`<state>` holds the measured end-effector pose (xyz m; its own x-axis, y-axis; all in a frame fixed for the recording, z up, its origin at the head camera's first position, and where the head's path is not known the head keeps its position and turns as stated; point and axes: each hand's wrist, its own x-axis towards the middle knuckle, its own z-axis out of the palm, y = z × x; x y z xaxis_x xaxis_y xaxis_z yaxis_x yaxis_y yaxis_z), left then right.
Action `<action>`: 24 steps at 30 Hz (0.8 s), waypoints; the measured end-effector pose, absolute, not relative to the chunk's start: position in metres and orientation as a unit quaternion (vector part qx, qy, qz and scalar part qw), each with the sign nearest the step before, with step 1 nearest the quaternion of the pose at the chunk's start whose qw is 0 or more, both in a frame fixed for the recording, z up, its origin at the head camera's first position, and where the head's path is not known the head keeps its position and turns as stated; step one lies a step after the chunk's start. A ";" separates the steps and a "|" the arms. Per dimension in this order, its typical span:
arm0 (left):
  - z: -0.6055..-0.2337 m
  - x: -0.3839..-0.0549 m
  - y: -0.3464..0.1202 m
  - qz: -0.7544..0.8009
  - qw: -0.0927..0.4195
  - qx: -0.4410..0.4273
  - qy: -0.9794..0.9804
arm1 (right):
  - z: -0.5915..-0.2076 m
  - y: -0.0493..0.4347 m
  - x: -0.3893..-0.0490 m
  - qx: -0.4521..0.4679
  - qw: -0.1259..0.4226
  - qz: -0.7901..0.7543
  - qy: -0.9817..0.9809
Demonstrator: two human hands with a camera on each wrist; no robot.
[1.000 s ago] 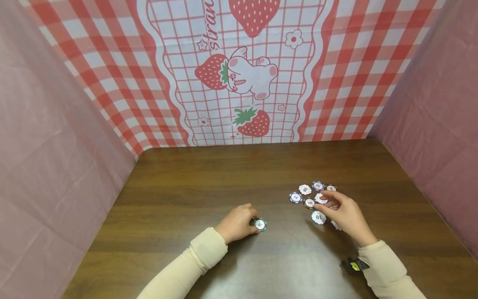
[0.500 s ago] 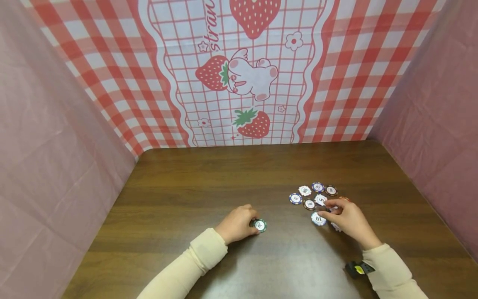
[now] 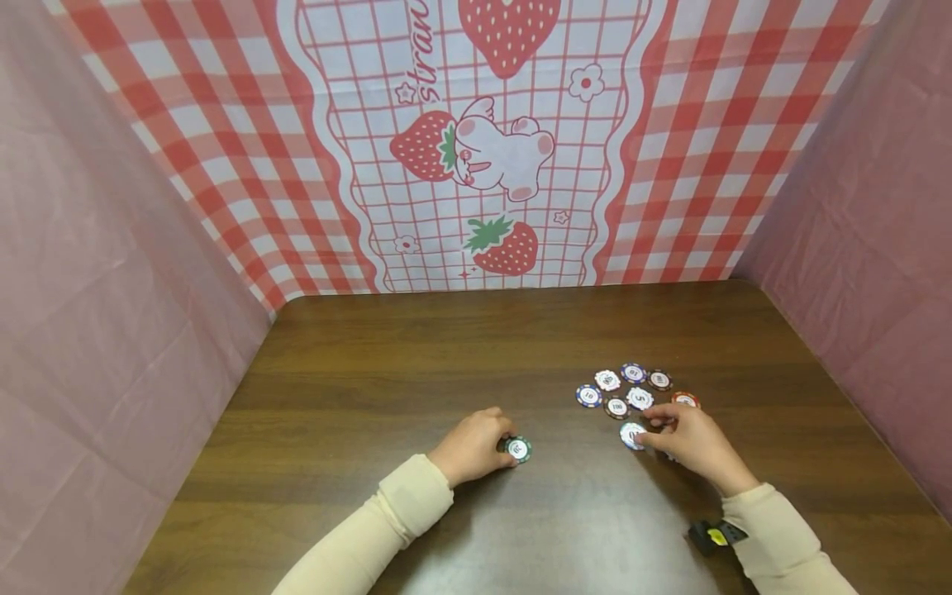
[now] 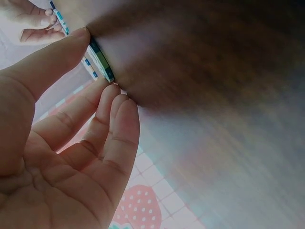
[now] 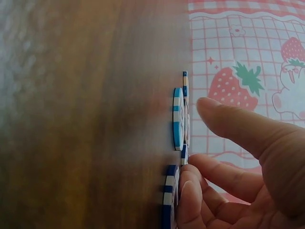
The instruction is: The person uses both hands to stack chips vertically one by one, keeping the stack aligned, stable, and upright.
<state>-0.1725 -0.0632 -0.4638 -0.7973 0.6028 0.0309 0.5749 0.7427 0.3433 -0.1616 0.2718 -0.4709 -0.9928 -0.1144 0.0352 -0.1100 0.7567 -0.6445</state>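
My left hand [image 3: 476, 446] pinches a green-edged poker chip [image 3: 519, 449] by its rim, low over the table. In the left wrist view the thumb and fingers sit at opposite sides of this green chip [image 4: 101, 60]. My right hand [image 3: 695, 442] reaches over a light blue poker chip [image 3: 630, 435], its thumb overlapping the chip's right edge. The right wrist view has the light blue chip [image 5: 178, 119] flat on the table, with the thumb above and apart from it. Just beyond the fingers lies a white chip marked 5 [image 3: 640, 398].
Several other chips lie loosely grouped, among them a blue one [image 3: 588, 396], a brown one [image 3: 616, 406] and a red one [image 3: 686, 400]. A navy-and-white chip [image 5: 169, 200] is beside the right fingers. A strawberry-print cloth [image 3: 506, 165] hangs behind the wooden table [image 3: 416, 347].
My right hand has drawn back from the white 5 chip, leaving it uncovered, and its thumb now overlaps the light blue chip. The red chip has come into view. My left hand stays put.
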 end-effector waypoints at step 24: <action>-0.463 -0.172 -0.063 0.174 0.039 0.314 0.932 | -0.468 0.266 -0.163 -0.119 0.000 -0.280 0.953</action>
